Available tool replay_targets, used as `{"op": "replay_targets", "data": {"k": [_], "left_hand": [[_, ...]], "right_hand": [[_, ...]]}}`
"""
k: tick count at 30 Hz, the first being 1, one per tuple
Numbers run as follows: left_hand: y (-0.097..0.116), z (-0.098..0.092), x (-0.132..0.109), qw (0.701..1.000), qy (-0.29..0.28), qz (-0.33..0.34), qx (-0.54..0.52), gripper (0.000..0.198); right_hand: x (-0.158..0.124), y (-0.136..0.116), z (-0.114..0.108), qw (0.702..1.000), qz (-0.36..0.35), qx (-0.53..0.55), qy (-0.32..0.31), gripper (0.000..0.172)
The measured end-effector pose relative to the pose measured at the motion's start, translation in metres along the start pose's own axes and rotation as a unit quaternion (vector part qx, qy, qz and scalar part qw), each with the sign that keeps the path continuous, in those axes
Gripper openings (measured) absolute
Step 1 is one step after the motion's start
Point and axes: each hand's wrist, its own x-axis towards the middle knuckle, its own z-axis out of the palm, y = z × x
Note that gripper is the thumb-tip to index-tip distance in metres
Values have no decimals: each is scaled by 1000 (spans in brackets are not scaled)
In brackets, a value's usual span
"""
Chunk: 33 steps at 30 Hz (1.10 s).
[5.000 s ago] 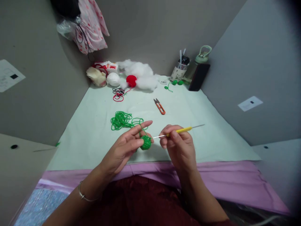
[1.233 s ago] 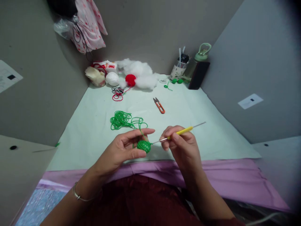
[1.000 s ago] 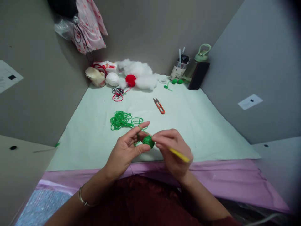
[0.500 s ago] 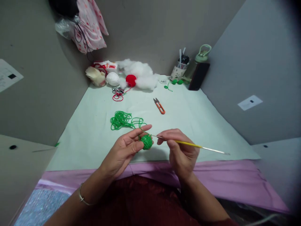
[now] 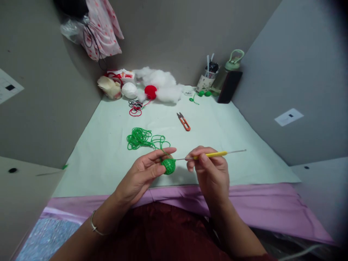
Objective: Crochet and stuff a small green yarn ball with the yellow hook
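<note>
Between the thumb and fingers of my left hand (image 5: 145,172) is a small round green crocheted piece (image 5: 168,166). Green yarn runs over that hand's raised index finger, back to a loose tangle of green yarn (image 5: 138,139) on the table. My right hand (image 5: 210,168) is closed around the yellow grip of a crochet hook (image 5: 217,154). The hook's thin metal shaft points left, and its tip meets the upper right edge of the green piece. The exact loop at the tip is too small to make out.
Orange thread snips (image 5: 184,121) lie beyond my hands. Along the back stand white stuffing (image 5: 160,83), a red ball (image 5: 150,92), a white ball (image 5: 129,90), a pen cup (image 5: 206,81), a green bottle (image 5: 232,65) and a dark phone (image 5: 230,87). Grey partitions (image 5: 272,72) enclose the table.
The hook's back end has swung up, so the hook now lies closer to level and tilts the other way. The green piece has turned slightly in my left hand.
</note>
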Motion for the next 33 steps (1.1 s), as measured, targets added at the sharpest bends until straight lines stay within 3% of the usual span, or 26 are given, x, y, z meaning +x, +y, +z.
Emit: {"op": "replay_targets", "data": {"k": [6,10,15,19,25,30,33], "left_hand": [[-1,0,1,999,-2,32,42,42],[2,-2,-1,1000,-11,-3,4,41],[3,-2,-1,998,-45,-25,-37,43],[-1,1,0,999,-29,11,40,45],[3,9,-2,989,39,33,140,60],[3,9,-4,971,66,83,213,60],[1,7,-2,951,61,128,273,60]], "right_hand": [[0,2,4,997,50,49,29,17],[2,2,4,998,50,34,36,20],[4,-1,2,997,64,43,-2,23],[0,4,4,996,48,55,-49,22],[-4,13,10,992,-80,-58,-78,13],[-1,12,10,988,-75,-89,-100,14],[0,15,9,993,-50,-41,-102,15]]}}
